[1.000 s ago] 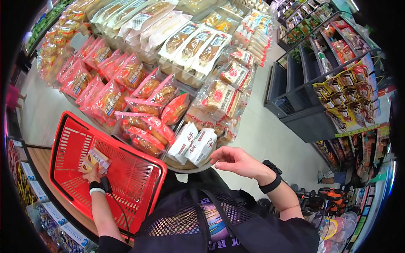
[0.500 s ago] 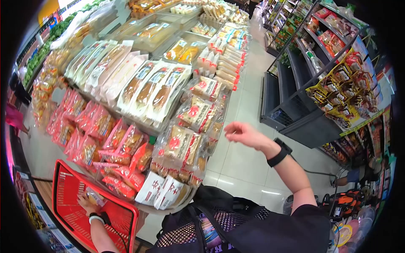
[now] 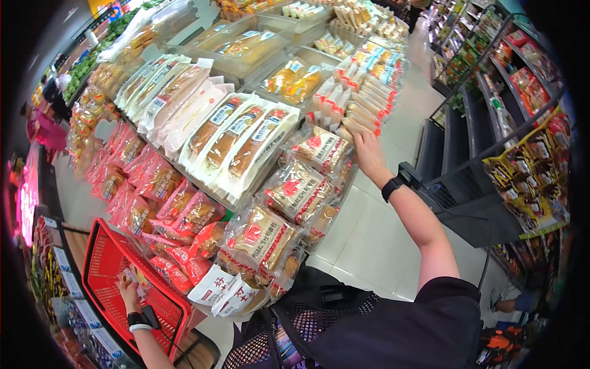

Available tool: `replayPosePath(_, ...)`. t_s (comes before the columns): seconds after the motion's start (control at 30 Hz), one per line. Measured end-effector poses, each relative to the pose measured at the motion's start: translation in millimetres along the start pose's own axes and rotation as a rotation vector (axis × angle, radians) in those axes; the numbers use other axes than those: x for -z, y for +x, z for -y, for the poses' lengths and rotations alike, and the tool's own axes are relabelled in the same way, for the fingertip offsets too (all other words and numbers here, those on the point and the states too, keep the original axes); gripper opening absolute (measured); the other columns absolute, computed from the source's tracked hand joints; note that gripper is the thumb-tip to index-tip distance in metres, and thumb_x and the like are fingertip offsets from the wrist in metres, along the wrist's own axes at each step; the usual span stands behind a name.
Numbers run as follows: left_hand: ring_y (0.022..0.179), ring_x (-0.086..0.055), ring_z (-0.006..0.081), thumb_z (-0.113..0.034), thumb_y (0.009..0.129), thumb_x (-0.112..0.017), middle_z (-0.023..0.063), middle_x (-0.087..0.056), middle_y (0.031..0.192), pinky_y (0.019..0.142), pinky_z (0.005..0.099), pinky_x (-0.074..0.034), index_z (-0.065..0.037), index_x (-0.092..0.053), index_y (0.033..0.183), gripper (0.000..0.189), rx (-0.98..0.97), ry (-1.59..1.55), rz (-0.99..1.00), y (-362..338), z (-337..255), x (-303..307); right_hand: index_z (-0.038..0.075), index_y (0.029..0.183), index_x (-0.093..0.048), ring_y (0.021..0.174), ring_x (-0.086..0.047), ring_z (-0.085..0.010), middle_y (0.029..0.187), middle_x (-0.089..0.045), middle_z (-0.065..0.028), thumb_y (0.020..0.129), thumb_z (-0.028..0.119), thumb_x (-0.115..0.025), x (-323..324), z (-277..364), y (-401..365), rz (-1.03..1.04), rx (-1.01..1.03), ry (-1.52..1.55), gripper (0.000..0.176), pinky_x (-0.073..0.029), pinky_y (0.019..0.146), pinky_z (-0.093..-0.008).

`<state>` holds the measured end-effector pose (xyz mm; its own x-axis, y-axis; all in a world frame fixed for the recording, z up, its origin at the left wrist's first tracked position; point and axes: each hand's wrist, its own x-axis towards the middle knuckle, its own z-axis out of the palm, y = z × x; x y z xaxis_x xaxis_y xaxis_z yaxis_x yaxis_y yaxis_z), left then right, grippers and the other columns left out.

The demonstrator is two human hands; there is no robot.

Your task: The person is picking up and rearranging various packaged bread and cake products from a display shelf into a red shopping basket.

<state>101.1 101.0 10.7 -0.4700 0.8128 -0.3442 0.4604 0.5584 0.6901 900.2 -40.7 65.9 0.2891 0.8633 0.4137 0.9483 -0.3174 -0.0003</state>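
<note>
My left hand [image 3: 128,295] is inside the red shopping basket [image 3: 101,246], its fingers closed on a small clear-wrapped package [image 3: 141,280] that looks like bread. At the right edge of the bread display, my right hand [image 3: 369,155] reaches out with fingers extended and nothing in it. Its fingertips overlap the near end of the slim wrapped bread rolls [image 3: 361,125]. Just left of that hand lies a bagged sliced loaf [image 3: 322,147] with a red round mark. More such loaves [image 3: 261,241] are stacked nearer to me.
Long wrapped loaves [image 3: 253,144] fill a tray in the middle of the display, with pink-bagged buns [image 3: 157,175] to their left. Dark shelving [image 3: 473,129] hung with yellow snack packs [image 3: 528,178] stands across the tiled aisle [image 3: 362,237]. Another person in pink [image 3: 46,130] is at far left.
My right hand has moved from above the aisle forward to the edge of the bread display. My left hand stays in the basket with the package. The view has shifted.
</note>
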Motion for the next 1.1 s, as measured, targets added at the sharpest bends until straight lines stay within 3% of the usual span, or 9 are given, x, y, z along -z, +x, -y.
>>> replayPosePath(0.13, 0.068, -0.05, 0.0114, -0.014, 0.078, -0.056, 0.0021, -0.057, 0.094, 0.053, 0.0235, -0.038, -0.008, -0.053, 0.112, 0.035, -0.108, 0.033, 0.095, -46, -30, 2, 0.006, 0.09, -0.056, 0.089, -0.054, -0.0299, 0.09, -0.056, -0.0098, 0.067, 0.01, -0.062, -12, -23, 22, 0.064, 0.036, -0.123, 0.024, -0.047, 0.075, -0.0399)
replayPosePath(0.27, 0.08, -0.056, 0.0144, -0.003, 0.076, -0.062, 0.0078, -0.051, 0.106, 0.06, 0.0241, -0.046, -0.002, -0.053, 0.107, 0.033, -0.106, -0.105, 0.093, -64, -38, -1, 0.003, 0.082, -0.063, 0.079, -0.062, -0.0325, 0.079, -0.062, -0.0176, 0.062, 0.012, -0.062, 11, -39, 52, 0.225, -0.262, 0.183, 0.022, -0.049, 0.07, -0.042)
replayPosePath(0.4, 0.084, -0.057, 0.0156, -0.001, 0.076, -0.061, 0.0078, -0.051, 0.109, 0.064, 0.0247, -0.048, 0.0, -0.052, 0.107, 0.032, -0.196, -0.142, 0.063, -90, -44, -12, 0.003, 0.086, -0.066, 0.078, -0.063, -0.0341, 0.081, -0.063, -0.0213, 0.059, 0.015, -0.066, 47, -38, 67, 0.337, -0.291, 0.379, 0.03, -0.049, 0.071, -0.0392)
replayPosePath(0.57, 0.092, -0.056, 0.0178, 0.003, 0.076, -0.06, 0.0078, -0.045, 0.119, 0.076, 0.0237, -0.047, 0.001, -0.052, 0.106, 0.03, -0.515, -0.227, 0.008, -152, -79, -40, -0.004, 0.084, -0.062, 0.065, -0.053, -0.0127, 0.07, -0.059, -0.0068, 0.065, 0.014, -0.07, 98, -15, 75, 0.321, -0.395, 0.691, 0.027, -0.043, 0.059, -0.0292)
replayPosePath(0.63, 0.097, -0.054, 0.0177, 0.002, 0.077, -0.06, 0.0092, -0.044, 0.121, 0.08, 0.0246, -0.045, 0.0, -0.054, 0.105, 0.029, -0.638, -0.171, -0.02, -194, -108, -51, -0.004, 0.086, -0.062, 0.067, -0.055, -0.013, 0.073, -0.06, -0.0063, 0.067, 0.012, -0.069, 110, -6, 75, 0.275, -0.365, 0.731, 0.026, -0.044, 0.059, -0.0287)
replayPosePath(0.7, 0.102, -0.052, 0.0163, 0.003, 0.075, -0.061, 0.0103, -0.047, 0.122, 0.08, 0.0251, -0.045, -0.001, -0.057, 0.101, 0.027, -0.798, -0.142, 0.019, -242, -152, -66, -0.004, 0.096, -0.06, 0.073, -0.058, -0.014, 0.081, -0.062, -0.0062, 0.07, 0.009, -0.066, 130, 25, 70, 0.213, -0.312, 0.939, 0.029, -0.046, 0.063, -0.0276)
replayPosePath(0.83, 0.107, -0.052, 0.0314, -0.007, 0.07, -0.07, 0.015, -0.054, 0.116, 0.088, 0.0383, -0.044, -0.003, -0.057, 0.104, 0.037, -1.173, 0.017, 0.188, -298, -200, -90, -0.002, 0.124, -0.043, 0.088, -0.059, -0.0163, 0.103, -0.059, -0.0092, 0.076, 0.0, -0.059, 157, 127, 49, 0.193, -0.146, 1.374, 0.051, -0.048, 0.076, -0.028)
replayPosePath(1.0, 0.12, -0.041, 0.0369, -0.017, 0.062, -0.077, 0.0211, -0.039, 0.131, 0.094, 0.0421, -0.04, -0.007, -0.045, 0.126, 0.072, -1.385, 0.136, 0.16, -340, -211, -97, 0.009, 0.142, -0.008, 0.099, -0.056, -0.0173, 0.109, -0.056, -0.0149, 0.079, -0.004, -0.056, 173, 252, 7, 0.754, -0.145, 1.686, 0.08, -0.048, 0.082, -0.031)
replayPosePath(1.1, 0.118, -0.043, 0.0384, -0.007, 0.063, -0.069, 0.0215, -0.042, 0.128, 0.093, 0.0427, -0.041, -0.007, -0.045, 0.126, 0.067, -1.361, 0.167, 0.062, -334, -188, -94, 0.013, 0.143, -0.004, 0.101, -0.054, -0.0185, 0.114, -0.052, -0.0162, 0.082, -0.001, -0.056, 174, 303, -16, 0.836, -0.1, 1.813, 0.081, -0.048, 0.082, -0.0318)
